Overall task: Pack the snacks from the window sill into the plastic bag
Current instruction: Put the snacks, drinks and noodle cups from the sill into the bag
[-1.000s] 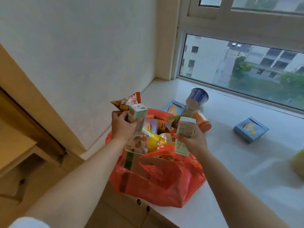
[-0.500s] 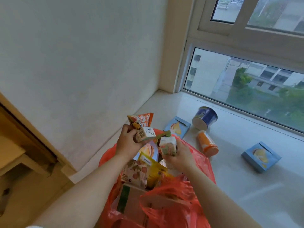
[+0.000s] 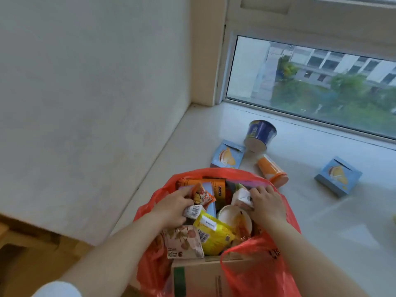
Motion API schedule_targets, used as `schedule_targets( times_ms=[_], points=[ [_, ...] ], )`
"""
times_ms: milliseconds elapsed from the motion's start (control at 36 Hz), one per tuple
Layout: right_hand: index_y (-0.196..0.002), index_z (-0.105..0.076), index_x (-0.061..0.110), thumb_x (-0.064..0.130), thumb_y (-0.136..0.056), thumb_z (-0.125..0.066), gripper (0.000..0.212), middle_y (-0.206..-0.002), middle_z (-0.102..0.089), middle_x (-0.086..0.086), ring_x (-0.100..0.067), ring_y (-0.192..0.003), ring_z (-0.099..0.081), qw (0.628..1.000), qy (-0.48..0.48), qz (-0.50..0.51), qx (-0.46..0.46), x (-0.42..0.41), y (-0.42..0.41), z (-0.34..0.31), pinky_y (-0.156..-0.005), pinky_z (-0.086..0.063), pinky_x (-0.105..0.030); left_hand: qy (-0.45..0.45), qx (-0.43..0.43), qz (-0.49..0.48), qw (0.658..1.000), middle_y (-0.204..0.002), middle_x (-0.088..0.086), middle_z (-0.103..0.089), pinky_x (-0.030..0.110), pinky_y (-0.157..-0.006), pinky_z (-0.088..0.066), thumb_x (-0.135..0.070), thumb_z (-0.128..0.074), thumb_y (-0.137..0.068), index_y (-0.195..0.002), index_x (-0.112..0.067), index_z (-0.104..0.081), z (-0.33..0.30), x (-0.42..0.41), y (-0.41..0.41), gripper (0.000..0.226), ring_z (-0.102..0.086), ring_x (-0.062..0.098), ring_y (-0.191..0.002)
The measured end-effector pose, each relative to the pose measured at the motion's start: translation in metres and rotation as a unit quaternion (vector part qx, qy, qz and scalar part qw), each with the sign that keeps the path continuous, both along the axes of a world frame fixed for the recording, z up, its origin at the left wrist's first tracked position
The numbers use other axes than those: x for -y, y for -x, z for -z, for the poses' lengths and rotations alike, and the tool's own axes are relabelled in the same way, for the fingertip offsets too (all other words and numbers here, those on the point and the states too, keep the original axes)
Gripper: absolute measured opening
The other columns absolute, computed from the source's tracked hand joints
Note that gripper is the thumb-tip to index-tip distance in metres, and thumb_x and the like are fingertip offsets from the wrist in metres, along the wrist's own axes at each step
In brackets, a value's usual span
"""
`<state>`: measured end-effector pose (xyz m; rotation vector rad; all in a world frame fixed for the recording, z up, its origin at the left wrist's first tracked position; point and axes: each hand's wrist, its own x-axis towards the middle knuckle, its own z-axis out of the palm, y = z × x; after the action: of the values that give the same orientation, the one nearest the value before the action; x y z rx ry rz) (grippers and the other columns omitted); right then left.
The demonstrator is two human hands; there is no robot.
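Observation:
An open red plastic bag [image 3: 260, 260] stands at the near edge of the window sill [image 3: 334, 224], crammed with snack packets and a cardboard box. Inside its mouth, my left hand [image 3: 171, 207] grips a small white carton [image 3: 194, 211] together with an orange triangular snack packet [image 3: 202, 196]. My right hand [image 3: 267, 203] presses a small white drink carton [image 3: 242, 197] down among the contents. On the sill behind the bag lie a blue cup [image 3: 260, 135], an orange tube [image 3: 272, 170] and two light-blue boxes [image 3: 227, 155] [image 3: 338, 176].
A white wall [image 3: 96, 103] runs along the left of the sill and the window pane [image 3: 310, 86] closes off the back. A wooden surface [image 3: 32, 254] sits lower at the left.
Both hands have dropped from above the bag into its mouth, carrying the cartons and the orange packet down among the packed snacks. The camera has tilted down and closer.

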<state>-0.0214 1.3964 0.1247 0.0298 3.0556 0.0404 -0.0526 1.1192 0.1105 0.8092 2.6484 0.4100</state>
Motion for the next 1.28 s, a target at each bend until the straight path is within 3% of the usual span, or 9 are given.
schedule_targets(
  times_ms=[139, 278, 500, 611, 694, 778, 861, 1111, 1278],
  points=[
    [-0.081, -0.07, 0.008, 0.028, -0.031, -0.092, 0.058, -0.072, -0.062, -0.008, -0.032, -0.065, -0.059, 0.999, 0.014, 0.033, -0.04, 0.017, 0.008, 0.009, -0.048, -0.045, -0.031, -0.033, -0.076, 0.013, 0.996, -0.122, 0.0, -0.047, 0.025, -0.081, -0.041, -0.013, -0.055, -0.084, -0.109, -0.011, -0.064, 0.002, -0.027, 0.005, 0.027, -0.047, 0.019, -0.112],
    [-0.085, -0.07, 0.01, 0.013, -0.034, -0.089, 0.055, -0.08, -0.063, -0.01, -0.032, -0.07, -0.059, 0.998, -0.028, 0.045, -0.016, 0.018, 0.006, 0.017, -0.048, -0.046, -0.035, -0.054, -0.092, -0.055, 0.993, -0.138, 0.003, -0.039, 0.027, -0.097, -0.035, -0.008, -0.048, -0.089, -0.126, -0.009, -0.054, 0.011, -0.047, 0.007, 0.037, -0.038, 0.021, -0.125],
    [-0.083, -0.066, 0.012, 0.004, -0.047, -0.083, 0.041, -0.084, -0.062, -0.009, -0.029, -0.075, -0.061, 0.999, -0.011, 0.019, 0.029, 0.007, -0.01, 0.034, -0.056, -0.052, -0.034, -0.031, -0.036, 0.126, 0.991, -0.126, 0.002, -0.039, 0.032, -0.084, -0.042, 0.005, -0.042, -0.085, -0.141, -0.032, -0.036, 0.009, -0.051, 0.01, 0.068, -0.045, 0.023, -0.109],
    [-0.082, -0.069, 0.018, 0.035, -0.041, -0.09, 0.049, -0.076, -0.063, -0.001, -0.022, -0.068, -0.062, 0.997, -0.036, -0.067, -0.013, 0.003, -0.003, 0.02, -0.051, -0.051, -0.031, 0.02, -0.016, 0.086, 0.996, -0.147, 0.001, -0.01, 0.037, -0.068, -0.047, 0.008, -0.045, -0.077, -0.149, -0.037, -0.005, 0.014, -0.059, 0.013, 0.094, -0.051, 0.031, -0.104],
    [-0.095, -0.068, 0.022, 0.056, -0.058, -0.077, 0.051, -0.087, -0.066, 0.0, -0.023, -0.081, -0.062, 0.996, -0.068, -0.057, 0.028, 0.002, -0.005, 0.007, -0.065, -0.05, -0.037, 0.04, 0.012, 0.066, 0.997, -0.157, -0.004, -0.002, 0.04, -0.092, -0.047, -0.006, -0.06, -0.084, -0.151, -0.03, -0.001, 0.017, -0.07, 0.019, 0.093, -0.04, 0.031, -0.129],
    [-0.136, -0.038, 0.023, 0.06, -0.076, -0.056, 0.073, -0.127, -0.054, 0.0, -0.024, -0.12, -0.046, 0.991, -0.094, -0.003, 0.099, -0.002, -0.014, 0.004, -0.1, -0.032, -0.041, 0.072, 0.033, 0.071, 0.994, -0.158, -0.001, -0.007, 0.039, -0.109, -0.03, -0.037, -0.068, -0.083, -0.151, -0.025, -0.007, 0.019, -0.084, 0.024, 0.092, -0.021, 0.024, -0.142],
    [-0.149, -0.012, 0.021, 0.053, -0.08, -0.056, 0.088, -0.145, -0.036, -0.002, -0.026, -0.135, -0.029, 0.983, -0.126, 0.012, 0.134, -0.008, -0.027, -0.001, -0.113, -0.014, -0.045, 0.102, 0.03, 0.066, 0.992, -0.157, 0.001, -0.009, 0.043, -0.111, -0.025, -0.048, -0.064, -0.082, -0.15, -0.023, -0.01, 0.017, -0.099, 0.024, 0.091, -0.016, 0.023, -0.143],
    [-0.151, 0.004, 0.024, 0.028, -0.093, -0.046, 0.077, -0.159, 0.002, -0.01, -0.028, -0.146, -0.001, 0.96, -0.189, 0.042, 0.202, -0.068, -0.076, -0.008, -0.098, 0.035, -0.048, 0.124, 0.07, 0.058, 0.988, -0.157, 0.008, -0.003, 0.049, -0.109, -0.025, -0.048, -0.061, -0.083, -0.149, -0.022, -0.011, 0.011, -0.128, 0.026, 0.087, -0.012, 0.029, -0.144],
    [-0.147, -0.024, 0.029, 0.035, -0.084, -0.054, 0.07, -0.151, -0.031, 0.0, -0.023, -0.14, -0.025, 0.984, -0.114, 0.02, 0.134, -0.071, -0.084, -0.009, -0.117, -0.011, -0.043, -0.024, 0.169, 0.028, 0.985, -0.156, 0.0, -0.006, 0.041, -0.112, -0.032, -0.051, -0.062, -0.083, -0.145, -0.038, -0.025, -0.004, -0.121, 0.032, 0.074, -0.03, 0.025, -0.139]
  ],
)
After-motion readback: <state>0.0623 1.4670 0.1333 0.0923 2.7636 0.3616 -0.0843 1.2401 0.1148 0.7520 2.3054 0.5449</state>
